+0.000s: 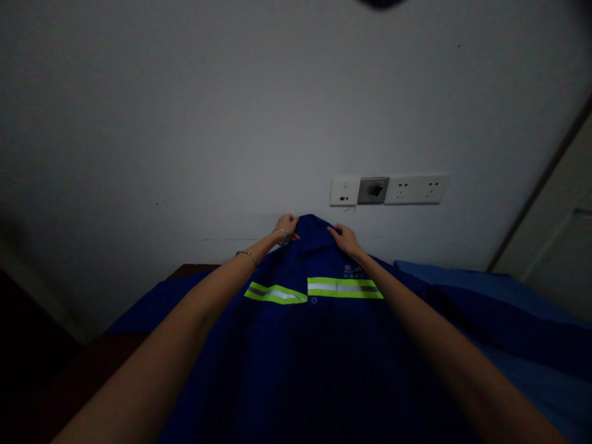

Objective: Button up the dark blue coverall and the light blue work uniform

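Observation:
A dark blue work jacket [277, 333] with yellow-green and silver reflective strips [342, 287] lies spread out in front of me. Its collar end is lifted toward the wall, with each hand on one side of it. My left hand [287, 226], with bracelets at the wrist and forearm, pinches the left edge of the collar. On the right edge, my right hand [345, 238] grips the cloth between thumb and fingers. A small printed logo sits on the chest near my right wrist. The jacket's lower part is lost in shadow.
A grey wall [208, 123] rises right behind the collar. Wall sockets [416, 189] and a grey switch plate [374, 190] are set in it. Lighter blue cloth [462, 280] lies at the right, and a dark red-brown surface [106, 364] shows at the left.

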Tool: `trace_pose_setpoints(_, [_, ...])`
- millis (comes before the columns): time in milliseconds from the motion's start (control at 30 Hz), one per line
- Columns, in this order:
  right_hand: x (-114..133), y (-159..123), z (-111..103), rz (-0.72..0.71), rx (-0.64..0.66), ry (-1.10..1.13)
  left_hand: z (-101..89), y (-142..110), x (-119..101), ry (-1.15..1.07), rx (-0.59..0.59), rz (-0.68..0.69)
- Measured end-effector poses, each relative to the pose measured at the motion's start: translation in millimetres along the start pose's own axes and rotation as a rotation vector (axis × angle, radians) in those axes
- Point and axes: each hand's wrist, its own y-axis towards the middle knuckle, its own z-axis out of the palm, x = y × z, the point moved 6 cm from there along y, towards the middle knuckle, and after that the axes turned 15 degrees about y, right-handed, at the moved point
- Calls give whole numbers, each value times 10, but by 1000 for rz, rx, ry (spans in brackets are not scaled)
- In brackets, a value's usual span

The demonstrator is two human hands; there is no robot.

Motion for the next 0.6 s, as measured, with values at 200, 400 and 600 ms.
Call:
trace_pose_setpoints(200, [163, -16, -48, 54, -19, -192, -29, 62, 24, -126, 36, 129])
trace_pose_setpoints(400, [263, 59, 35, 39, 189, -55, -166, 83, 112, 106, -41, 247])
trace_pose_setpoints(600, [300, 15, 113, 2, 527, 104, -286, 83, 38, 250, -151, 301])
